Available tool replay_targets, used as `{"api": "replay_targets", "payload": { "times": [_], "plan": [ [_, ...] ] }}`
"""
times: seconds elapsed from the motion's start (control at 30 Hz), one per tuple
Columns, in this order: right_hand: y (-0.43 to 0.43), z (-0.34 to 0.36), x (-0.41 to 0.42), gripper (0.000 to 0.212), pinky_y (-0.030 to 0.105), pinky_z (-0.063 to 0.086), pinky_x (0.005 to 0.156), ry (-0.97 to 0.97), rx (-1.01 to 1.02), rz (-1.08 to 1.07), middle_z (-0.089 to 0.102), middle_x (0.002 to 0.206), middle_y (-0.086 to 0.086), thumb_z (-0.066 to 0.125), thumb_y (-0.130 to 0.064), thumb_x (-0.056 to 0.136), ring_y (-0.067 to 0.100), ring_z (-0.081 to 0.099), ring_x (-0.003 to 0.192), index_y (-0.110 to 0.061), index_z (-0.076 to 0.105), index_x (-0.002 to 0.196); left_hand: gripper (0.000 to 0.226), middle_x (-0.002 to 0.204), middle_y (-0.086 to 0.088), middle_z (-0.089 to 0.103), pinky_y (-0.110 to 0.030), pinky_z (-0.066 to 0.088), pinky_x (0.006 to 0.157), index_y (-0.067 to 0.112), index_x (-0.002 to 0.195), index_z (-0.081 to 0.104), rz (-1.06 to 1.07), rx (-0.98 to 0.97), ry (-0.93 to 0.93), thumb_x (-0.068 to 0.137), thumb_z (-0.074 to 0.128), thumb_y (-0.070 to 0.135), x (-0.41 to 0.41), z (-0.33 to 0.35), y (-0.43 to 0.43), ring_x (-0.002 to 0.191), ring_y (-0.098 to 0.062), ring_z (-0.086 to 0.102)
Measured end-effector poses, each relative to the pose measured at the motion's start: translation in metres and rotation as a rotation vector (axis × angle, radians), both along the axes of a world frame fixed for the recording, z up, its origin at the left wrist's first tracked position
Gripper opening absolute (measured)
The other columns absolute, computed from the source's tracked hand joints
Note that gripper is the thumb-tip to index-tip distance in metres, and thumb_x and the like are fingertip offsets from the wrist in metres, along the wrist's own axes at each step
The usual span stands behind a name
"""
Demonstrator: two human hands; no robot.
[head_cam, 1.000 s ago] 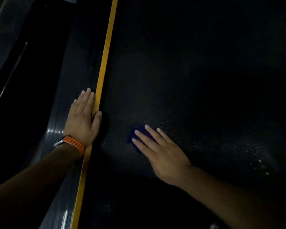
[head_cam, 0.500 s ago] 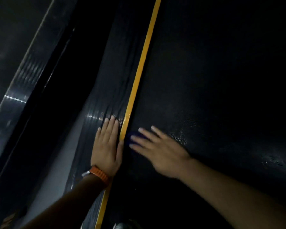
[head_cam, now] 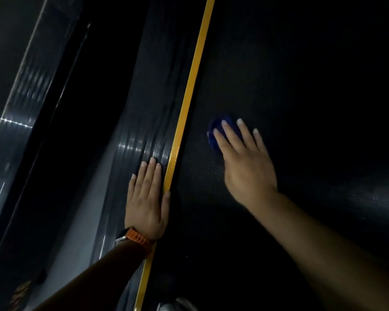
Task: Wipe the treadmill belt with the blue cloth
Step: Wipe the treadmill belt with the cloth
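The black treadmill belt (head_cam: 290, 86) fills the right of the head view in dim light. A small blue cloth (head_cam: 213, 131) lies on it right of the yellow stripe. My right hand (head_cam: 245, 162) presses the cloth flat with straight, spread fingers, so only the cloth's far left edge shows. My left hand (head_cam: 147, 198), with an orange watch band at the wrist, rests flat on the ribbed side rail (head_cam: 144, 122), its thumb along the stripe.
A yellow stripe (head_cam: 189, 104) runs between side rail and belt, from top centre to the bottom edge. Left of the rail lie a dark gap and a glossy grey frame part (head_cam: 16, 104). A pale shape (head_cam: 175, 306) shows at the bottom edge.
My right hand has slid the cloth away from the yellow stripe, rightward and farther up the belt. My left hand stays flat on the rail. The camera view has shifted.
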State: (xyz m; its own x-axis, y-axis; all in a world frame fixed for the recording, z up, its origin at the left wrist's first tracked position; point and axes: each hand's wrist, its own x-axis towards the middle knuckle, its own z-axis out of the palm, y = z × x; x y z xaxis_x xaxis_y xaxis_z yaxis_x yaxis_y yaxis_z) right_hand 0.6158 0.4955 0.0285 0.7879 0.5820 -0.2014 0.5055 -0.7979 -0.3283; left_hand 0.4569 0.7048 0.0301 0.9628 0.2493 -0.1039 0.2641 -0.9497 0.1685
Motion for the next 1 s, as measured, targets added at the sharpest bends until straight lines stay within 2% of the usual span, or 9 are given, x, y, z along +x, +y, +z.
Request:
{"api": "replay_targets", "payload": {
  "times": [0.07,0.13,0.23,0.37,0.5,0.7,0.87,0.9,1.0],
  "plan": [
    [0.009,0.001,-0.035,0.072,0.052,0.003,0.121,-0.007,0.023,0.049,-0.001,0.166,0.005,0.032,-0.023,0.090,0.034,-0.007,0.151,-0.021,0.008,0.158,0.063,0.169,-0.005,0.018,-0.050,0.013,0.126,0.012,0.160,0.020,-0.015,0.003,-0.005,0.103,0.031,0.038,0.001,0.000,0.000,0.158,-0.021,0.011],
    [0.011,0.001,-0.072,0.066,0.052,0.002,0.121,0.039,0.050,0.361,-0.004,0.165,0.004,0.015,-0.026,0.092,0.033,-0.011,0.151,-0.020,0.006,0.158,0.063,0.168,-0.007,0.019,-0.052,0.016,0.125,0.010,0.159,0.022,-0.021,0.014,-0.007,0.103,0.032,0.037,0.002,0.002,0.000,0.157,-0.022,0.012],
    [0.000,-0.003,-0.069,0.063,0.051,0.003,0.121,0.019,0.022,0.640,-0.001,0.166,0.003,0.016,-0.032,0.097,0.030,-0.009,0.151,-0.021,0.008,0.158,0.063,0.168,-0.008,0.020,-0.051,0.015,0.126,0.009,0.159,0.022,-0.030,0.012,0.001,0.103,0.033,0.035,0.001,0.005,0.000,0.157,-0.022,0.012],
    [-0.022,-0.005,-0.015,0.067,0.050,0.011,0.121,-0.049,0.021,0.326,0.015,0.164,-0.001,0.037,-0.023,0.091,0.027,0.008,0.152,-0.026,0.021,0.156,0.063,0.168,-0.006,0.019,-0.049,0.012,0.127,0.009,0.159,0.023,-0.029,-0.001,-0.008,0.103,0.034,0.036,0.000,0.004,-0.001,0.158,-0.021,0.010],
    [-0.018,0.003,-0.013,0.077,0.051,0.009,0.122,-0.060,0.001,0.045,0.008,0.165,0.002,0.052,-0.025,0.091,0.031,0.002,0.152,-0.023,0.013,0.157,0.063,0.169,-0.005,0.019,-0.049,0.011,0.127,0.012,0.160,0.023,-0.023,-0.015,-0.015,0.103,0.033,0.039,-0.001,0.002,0.001,0.158,-0.020,0.010],
    [-0.028,-0.005,-0.066,0.078,0.050,0.010,0.121,-0.130,0.005,0.510,0.007,0.165,0.001,0.049,-0.019,0.088,0.029,0.001,0.152,-0.025,0.014,0.157,0.065,0.170,-0.006,0.014,-0.049,0.012,0.127,0.010,0.161,0.022,-0.086,0.031,-0.013,0.104,0.032,0.040,-0.004,-0.001,0.002,0.158,-0.020,0.007],
    [-0.082,0.001,-0.011,0.061,0.051,0.017,0.120,-0.139,-0.083,-0.208,0.014,0.164,0.005,0.042,-0.023,0.101,0.031,0.012,0.151,-0.021,0.016,0.155,0.067,0.169,-0.008,0.014,-0.048,0.016,0.127,0.008,0.160,0.022,-0.197,0.112,-0.001,0.105,0.029,0.045,0.003,-0.002,-0.007,0.158,-0.023,0.009],
    [-0.075,-0.002,-0.030,0.063,0.053,0.017,0.120,-0.169,-0.087,-0.182,0.014,0.164,0.006,0.043,-0.023,0.099,0.033,0.010,0.150,-0.020,0.017,0.156,0.067,0.169,-0.009,0.014,-0.048,0.016,0.127,0.008,0.160,0.023,-0.229,0.135,0.007,0.105,0.030,0.045,0.007,-0.004,-0.013,0.158,-0.024,0.009],
    [-0.053,-0.004,-0.109,0.079,0.053,0.012,0.120,-0.099,-0.078,0.278,0.002,0.166,0.002,0.049,-0.022,0.090,0.031,-0.002,0.152,-0.023,0.007,0.157,0.067,0.169,-0.009,0.015,-0.050,0.017,0.126,0.007,0.159,0.025,-0.240,0.195,0.027,0.105,0.029,0.045,0.015,-0.003,-0.026,0.157,-0.028,0.008]
  ]
}}
